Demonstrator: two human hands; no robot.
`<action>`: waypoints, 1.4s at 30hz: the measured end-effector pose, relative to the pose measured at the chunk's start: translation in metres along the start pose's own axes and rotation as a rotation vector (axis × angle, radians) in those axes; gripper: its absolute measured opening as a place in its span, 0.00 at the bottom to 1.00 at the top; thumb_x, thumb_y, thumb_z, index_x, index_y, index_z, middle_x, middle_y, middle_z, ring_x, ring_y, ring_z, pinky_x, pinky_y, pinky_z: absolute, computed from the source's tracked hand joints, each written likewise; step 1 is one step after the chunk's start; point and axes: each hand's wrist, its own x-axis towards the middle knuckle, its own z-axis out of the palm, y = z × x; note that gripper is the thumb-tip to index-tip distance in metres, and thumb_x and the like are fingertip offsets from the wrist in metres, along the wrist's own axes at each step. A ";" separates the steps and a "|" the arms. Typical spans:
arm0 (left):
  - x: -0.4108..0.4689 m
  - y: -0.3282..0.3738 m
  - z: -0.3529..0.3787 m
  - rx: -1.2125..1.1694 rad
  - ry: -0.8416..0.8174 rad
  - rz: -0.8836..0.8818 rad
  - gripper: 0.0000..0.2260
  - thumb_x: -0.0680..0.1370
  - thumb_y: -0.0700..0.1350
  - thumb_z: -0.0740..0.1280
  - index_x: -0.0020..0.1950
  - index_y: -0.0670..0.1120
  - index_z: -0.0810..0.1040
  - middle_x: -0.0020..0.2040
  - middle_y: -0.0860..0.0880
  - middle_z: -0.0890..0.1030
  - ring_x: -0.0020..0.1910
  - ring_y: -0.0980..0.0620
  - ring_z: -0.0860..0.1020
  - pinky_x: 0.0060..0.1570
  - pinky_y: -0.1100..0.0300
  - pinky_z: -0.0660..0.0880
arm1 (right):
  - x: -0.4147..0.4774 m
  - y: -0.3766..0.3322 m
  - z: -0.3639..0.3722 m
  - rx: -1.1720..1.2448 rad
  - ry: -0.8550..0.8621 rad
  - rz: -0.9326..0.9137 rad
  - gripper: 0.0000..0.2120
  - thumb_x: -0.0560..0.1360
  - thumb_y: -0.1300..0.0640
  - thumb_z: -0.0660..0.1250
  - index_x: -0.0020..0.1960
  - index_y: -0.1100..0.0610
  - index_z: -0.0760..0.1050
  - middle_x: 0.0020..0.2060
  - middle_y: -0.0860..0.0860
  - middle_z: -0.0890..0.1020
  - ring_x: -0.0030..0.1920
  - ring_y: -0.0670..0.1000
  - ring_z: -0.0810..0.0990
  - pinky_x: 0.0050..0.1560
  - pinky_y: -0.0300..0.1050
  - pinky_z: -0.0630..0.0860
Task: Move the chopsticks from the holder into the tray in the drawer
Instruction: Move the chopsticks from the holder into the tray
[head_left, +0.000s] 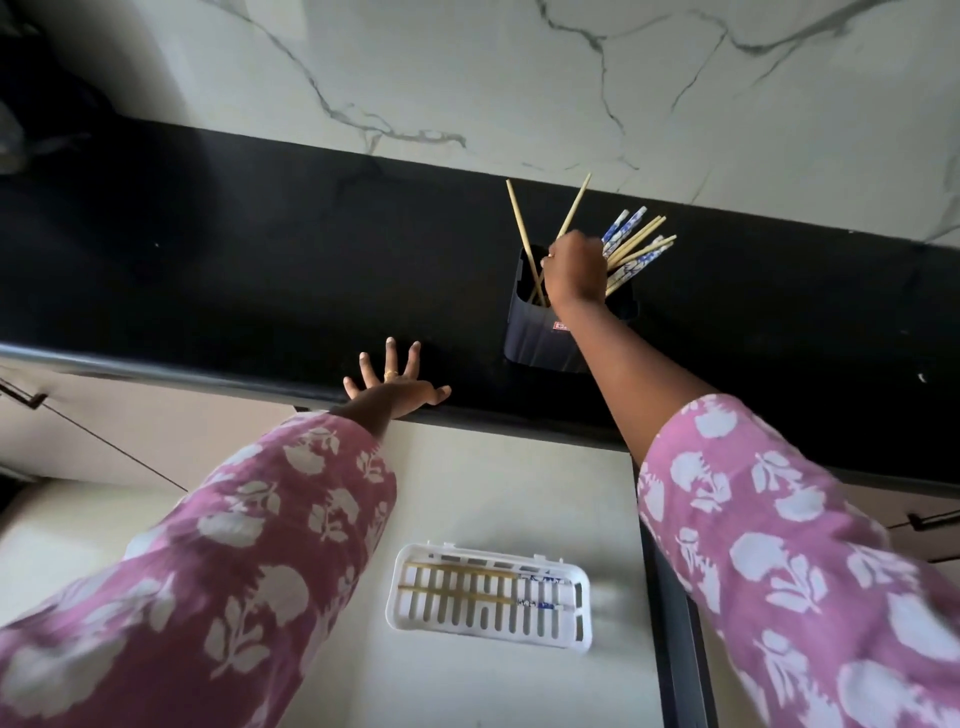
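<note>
My pink flowered sleeves (208, 571) fill the near corners on both sides. Between them the white slotted tray (467, 631) lies on the pale floor of the open drawer (519, 493). There is bare drawer floor on all sides of the tray, and the drawer's dark right edge runs just beside it. A pair (457, 570) of sticks already lies lengthwise in the tray, their blue-patterned ends to the right.

Further out, my left hand (395, 384) rests flat on the rounded front edge of the black surface (208, 260), fingers spread and holding nothing. To its right the dark holder (540, 332) stands on the surface, near the front edge. It carries a small red label (561, 326) whose writing is too small to read.

My right hand (574, 270) is over the holder's mouth, fingers curled round some of the chopsticks (634, 244). The rest fan out to the right, and one stick leans left. Behind is a veined marble wall (467, 67).
</note>
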 end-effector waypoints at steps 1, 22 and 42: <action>0.000 0.000 0.000 0.001 0.000 -0.002 0.37 0.74 0.68 0.57 0.75 0.63 0.40 0.77 0.56 0.36 0.76 0.40 0.35 0.70 0.36 0.39 | 0.005 -0.001 0.003 -0.018 -0.022 0.053 0.09 0.76 0.63 0.65 0.54 0.64 0.78 0.53 0.63 0.80 0.53 0.63 0.80 0.52 0.52 0.78; -0.004 0.000 -0.001 0.023 -0.007 0.009 0.37 0.74 0.69 0.56 0.75 0.62 0.39 0.77 0.56 0.34 0.75 0.40 0.34 0.70 0.36 0.40 | 0.019 -0.012 -0.032 0.254 0.096 0.035 0.08 0.73 0.58 0.69 0.47 0.61 0.83 0.44 0.57 0.86 0.48 0.54 0.83 0.39 0.36 0.70; -0.016 -0.006 0.006 0.012 0.084 0.062 0.37 0.74 0.69 0.57 0.76 0.61 0.42 0.77 0.55 0.36 0.76 0.41 0.35 0.71 0.38 0.39 | -0.148 0.045 -0.022 0.240 -0.689 -0.189 0.06 0.66 0.64 0.73 0.43 0.61 0.84 0.36 0.56 0.86 0.33 0.40 0.76 0.33 0.33 0.69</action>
